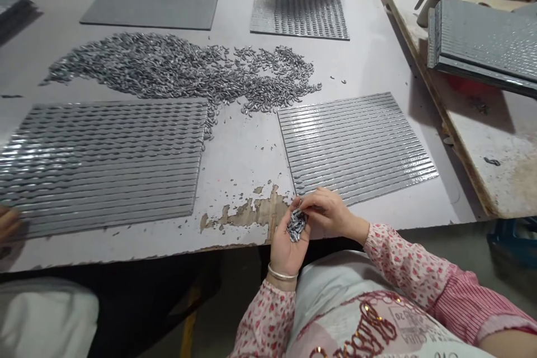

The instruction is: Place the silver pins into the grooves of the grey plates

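Observation:
My left hand (288, 250) is cupped, palm up, around a handful of small shiny grey curved pieces (296, 226). Over them, my right hand (330, 213) has its fingers pinched together at the edge of the palm; anything between the fingertips is too small to make out. Both hands are at the near corner of a grey ridged board (356, 145), whose parallel rows run across it. A few curved pieces sit in the rows at that corner. Beyond the board, a large heap of the same pieces (159, 64) is spread over the white table (239, 162).
Another ridged board (104, 162) lies at left, partly filled with pieces, with a co-worker's hand (9, 222) at its edge. Across the table, other people's hands work at a flat grey board (151, 4) and a ridged one (300, 14). Stacked boards (486, 39) rest on the right-hand table.

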The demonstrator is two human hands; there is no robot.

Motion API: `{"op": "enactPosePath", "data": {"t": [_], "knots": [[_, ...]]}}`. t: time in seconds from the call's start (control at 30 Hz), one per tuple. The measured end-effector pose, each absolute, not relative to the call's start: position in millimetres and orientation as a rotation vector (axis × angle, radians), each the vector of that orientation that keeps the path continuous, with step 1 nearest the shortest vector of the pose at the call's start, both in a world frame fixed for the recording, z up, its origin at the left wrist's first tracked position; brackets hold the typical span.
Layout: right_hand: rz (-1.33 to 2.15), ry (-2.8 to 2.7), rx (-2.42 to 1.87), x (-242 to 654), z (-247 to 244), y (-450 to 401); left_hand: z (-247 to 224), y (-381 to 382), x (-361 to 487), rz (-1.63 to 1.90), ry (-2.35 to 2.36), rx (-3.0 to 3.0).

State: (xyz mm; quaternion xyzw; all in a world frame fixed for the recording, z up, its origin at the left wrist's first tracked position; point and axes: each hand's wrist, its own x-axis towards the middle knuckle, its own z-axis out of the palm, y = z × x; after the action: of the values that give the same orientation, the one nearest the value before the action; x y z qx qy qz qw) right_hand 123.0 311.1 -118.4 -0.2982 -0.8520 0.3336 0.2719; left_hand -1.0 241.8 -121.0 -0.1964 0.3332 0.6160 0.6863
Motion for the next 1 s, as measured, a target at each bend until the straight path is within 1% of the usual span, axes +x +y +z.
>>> {"op": "enactPosePath", "data": {"t": [0.13,0.23,0.3,0.43,0.57,0.83,1.0], "knots": [[1.052,-2.207,-0.799,124,-117,310,-121,240,-1,1.389,0.737,-0.433],[1.168,-2.059,-0.922,133,-118,311,-120,239,-6,1.384,0.747,-0.473],[1.110,-2.085,-1.024,144,-121,314,-120,239,-12,1.388,0.753,-0.507],[0.847,-2.321,-1.164,163,-129,315,-120,240,-20,1.428,0.694,-0.512],[0.689,-2.410,-1.254,164,-132,308,-120,241,-18,1.417,0.730,-0.518],[0.660,-2.424,-1.257,161,-131,308,-118,243,-11,1.404,0.824,-0.577],[0.652,-2.429,-1.250,158,-128,311,-118,242,-7,1.405,0.749,-0.567]]}}
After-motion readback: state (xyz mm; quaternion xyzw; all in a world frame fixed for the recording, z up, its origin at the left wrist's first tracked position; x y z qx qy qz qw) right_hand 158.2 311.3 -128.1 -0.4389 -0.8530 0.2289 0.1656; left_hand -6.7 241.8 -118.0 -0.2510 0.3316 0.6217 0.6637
